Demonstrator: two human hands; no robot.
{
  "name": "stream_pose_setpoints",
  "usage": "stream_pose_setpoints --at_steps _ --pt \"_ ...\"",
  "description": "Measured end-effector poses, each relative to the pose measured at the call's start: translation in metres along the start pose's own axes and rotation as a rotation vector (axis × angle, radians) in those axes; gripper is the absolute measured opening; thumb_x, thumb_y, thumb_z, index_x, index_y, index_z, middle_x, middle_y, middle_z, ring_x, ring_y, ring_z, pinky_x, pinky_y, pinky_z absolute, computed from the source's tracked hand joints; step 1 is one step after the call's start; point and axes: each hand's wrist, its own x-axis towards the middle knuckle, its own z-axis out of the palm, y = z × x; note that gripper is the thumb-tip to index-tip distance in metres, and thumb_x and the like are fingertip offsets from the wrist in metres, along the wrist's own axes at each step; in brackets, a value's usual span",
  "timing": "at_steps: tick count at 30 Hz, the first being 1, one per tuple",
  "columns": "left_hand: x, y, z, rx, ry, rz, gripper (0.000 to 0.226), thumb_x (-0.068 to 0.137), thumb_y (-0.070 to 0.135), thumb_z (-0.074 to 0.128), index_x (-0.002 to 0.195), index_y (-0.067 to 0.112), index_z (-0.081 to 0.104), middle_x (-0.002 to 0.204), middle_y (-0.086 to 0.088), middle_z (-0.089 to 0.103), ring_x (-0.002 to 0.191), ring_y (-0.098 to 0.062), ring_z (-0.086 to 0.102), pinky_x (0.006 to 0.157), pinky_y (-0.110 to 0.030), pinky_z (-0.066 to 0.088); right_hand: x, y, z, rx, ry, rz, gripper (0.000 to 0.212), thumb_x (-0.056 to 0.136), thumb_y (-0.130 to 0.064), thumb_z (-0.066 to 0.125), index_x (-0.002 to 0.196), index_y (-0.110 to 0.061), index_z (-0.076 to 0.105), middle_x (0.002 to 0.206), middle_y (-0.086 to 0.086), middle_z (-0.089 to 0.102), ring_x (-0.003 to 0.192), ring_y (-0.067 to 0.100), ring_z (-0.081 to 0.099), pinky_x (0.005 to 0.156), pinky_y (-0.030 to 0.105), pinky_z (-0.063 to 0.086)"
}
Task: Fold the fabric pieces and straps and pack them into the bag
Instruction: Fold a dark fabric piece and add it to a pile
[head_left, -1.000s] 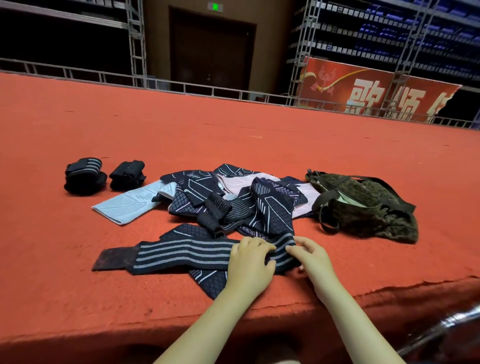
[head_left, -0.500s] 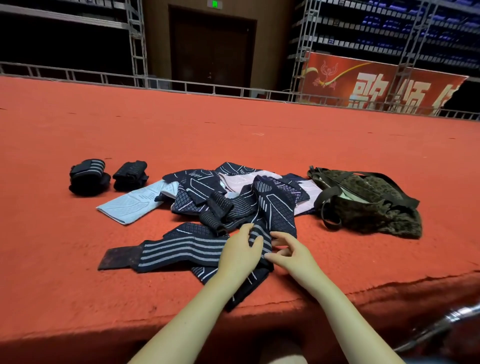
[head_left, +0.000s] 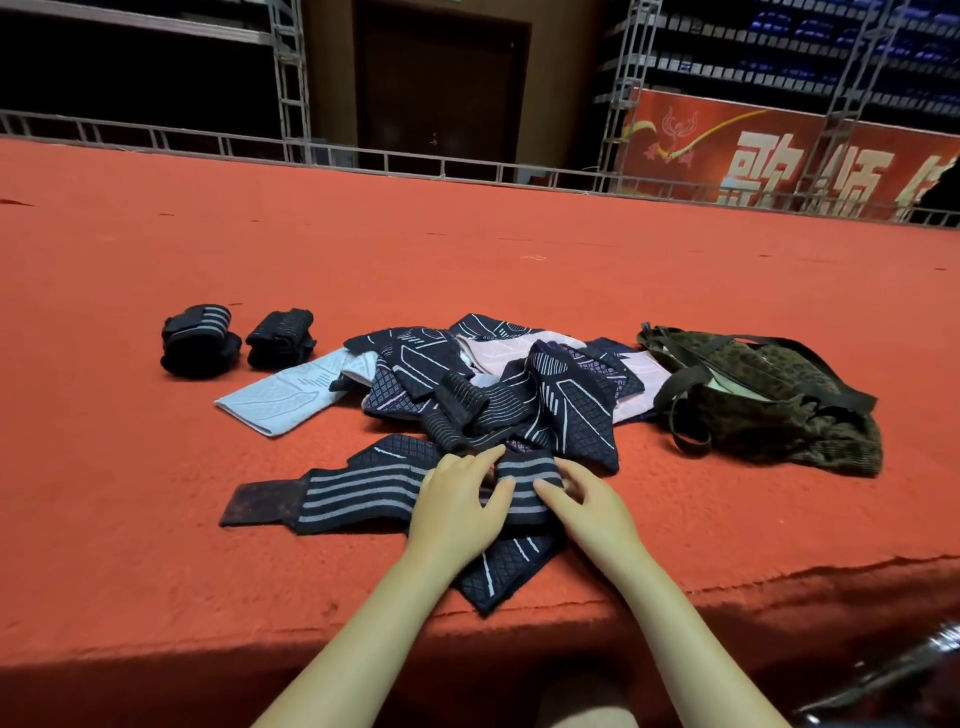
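Rolling the striped strap (head_left: 363, 493), near the front edge of the red carpeted stage (head_left: 156, 519). Left hand (head_left: 457, 506) and right hand (head_left: 587, 512) both with a narrow grip on the rolled end, fingers curled over it. Best to keep the roll tight and square to the stripes, feeding the flat tail in evenly. Beware of catching the patterned cloth (head_left: 506, 571) underneath. Two finished rolls (head_left: 200, 340) far left; bag (head_left: 769, 400) open-mouthed at right, beyond the loose pile (head_left: 519, 384).
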Motion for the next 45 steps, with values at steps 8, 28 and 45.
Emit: stream_pose_setpoints --at_steps 8,28,45 --pt "-0.003 0.001 -0.002 -0.026 0.011 0.047 0.051 0.085 0.046 0.057 0.133 0.03 0.049 0.105 0.013 0.06 0.108 -0.011 0.046 0.098 -0.032 0.038 -0.006 -0.003 -0.001 0.04 0.06 -0.024 0.03 0.087 -0.024 0.062 0.115 -0.034 0.058 0.1 -0.015 0.069 0.099 0.006 0.063 0.093 0.034 0.047" --pt "-0.002 0.006 -0.009 -0.492 -0.049 -0.16 0.054 0.09 0.045 0.021 0.138 0.027 0.041 0.122 0.01 0.052 0.116 -0.008 0.047 0.093 -0.02 0.032 -0.013 -0.021 0.007 0.387 -0.1 -0.149 0.028 0.087 0.0 0.061 0.085 -0.024 0.075 0.095 -0.003 0.067 0.087 0.006 0.061 0.078 0.018 0.048" --pt "-0.005 -0.014 -0.019 0.133 0.158 -0.267 0.031 0.086 0.044 0.058 0.115 0.033 0.059 0.095 0.01 0.056 0.103 -0.017 0.048 0.096 -0.034 0.033 0.004 -0.034 0.031 0.148 -0.054 0.002 0.044 0.078 -0.029 0.075 0.119 -0.026 0.059 0.086 -0.007 0.064 0.076 0.007 0.058 0.08 0.027 0.048"
